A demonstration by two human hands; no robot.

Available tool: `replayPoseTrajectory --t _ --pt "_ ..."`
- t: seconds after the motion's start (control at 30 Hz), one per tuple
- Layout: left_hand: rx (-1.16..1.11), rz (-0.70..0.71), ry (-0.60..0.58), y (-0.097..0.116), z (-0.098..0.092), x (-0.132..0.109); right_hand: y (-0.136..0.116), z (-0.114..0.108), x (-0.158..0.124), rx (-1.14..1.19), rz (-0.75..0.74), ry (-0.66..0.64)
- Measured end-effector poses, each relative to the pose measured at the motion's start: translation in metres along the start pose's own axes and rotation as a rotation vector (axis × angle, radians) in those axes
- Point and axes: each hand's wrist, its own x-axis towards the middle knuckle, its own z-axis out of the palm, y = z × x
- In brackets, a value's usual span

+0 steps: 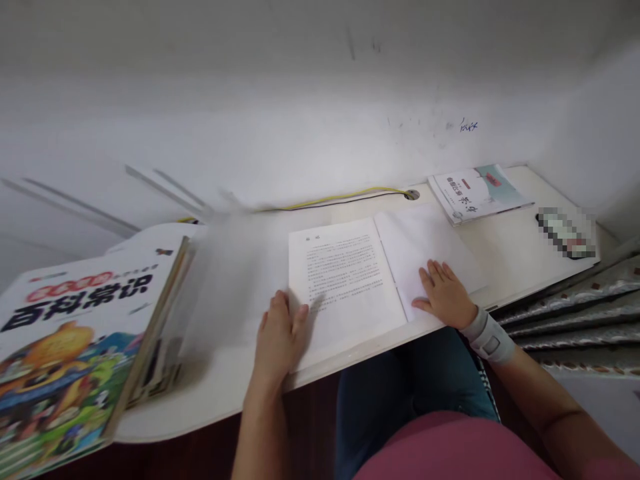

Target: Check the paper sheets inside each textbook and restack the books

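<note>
An open book [345,273] lies flat on the white desk [230,360], its left page printed with small text under a short heading. The right page [407,250] looks blank. My left hand [281,331] rests at the book's left edge, fingers stretched out and thumb over the page margin. On the blank page lies my right hand [444,293], palm down with fingers apart. A grey band [487,335] wraps the right wrist.
At the left a stack of books shows a colourful cover [75,347]. A thin book [480,193] and a blurred-out dark-edged object [567,232] lie at the right. A yellow cable [345,197] runs along the wall to a desk hole [412,195]. A patterned curtain [575,313] hangs right.
</note>
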Motion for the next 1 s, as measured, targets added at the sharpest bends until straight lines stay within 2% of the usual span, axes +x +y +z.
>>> replayPoseTrajectory --t 0.17,0.3,0.43,0.53,0.63,0.8,0.9,1.0 --pt "0.025 0.038 0.018 0.0 0.002 0.0 -0.005 -0.001 -0.006 0.014 0.037 0.04" --pt "0.007 0.008 0.002 0.001 -0.001 0.001 -0.007 -0.014 -0.009 0.018 0.066 0.039" --pt "0.035 0.012 0.007 0.002 0.0 0.001 -0.008 -0.023 -0.007 0.059 -0.07 0.04" --pt "0.123 0.007 0.013 0.01 -0.007 0.0 -0.007 -0.021 -0.007 0.075 -0.058 -0.015" --pt "0.309 -0.11 -0.024 0.027 -0.021 0.001 -0.007 -0.021 -0.006 0.087 -0.012 -0.02" --pt "0.452 -0.272 -0.171 0.055 -0.039 0.007 -0.026 -0.017 -0.003 0.164 -0.214 0.016" --pt "0.442 -0.326 -0.216 0.056 -0.039 0.012 -0.039 -0.009 -0.005 0.195 -0.255 -0.004" --pt "0.341 -0.37 -0.268 0.047 -0.041 0.016 -0.043 -0.002 -0.009 0.191 -0.247 -0.008"
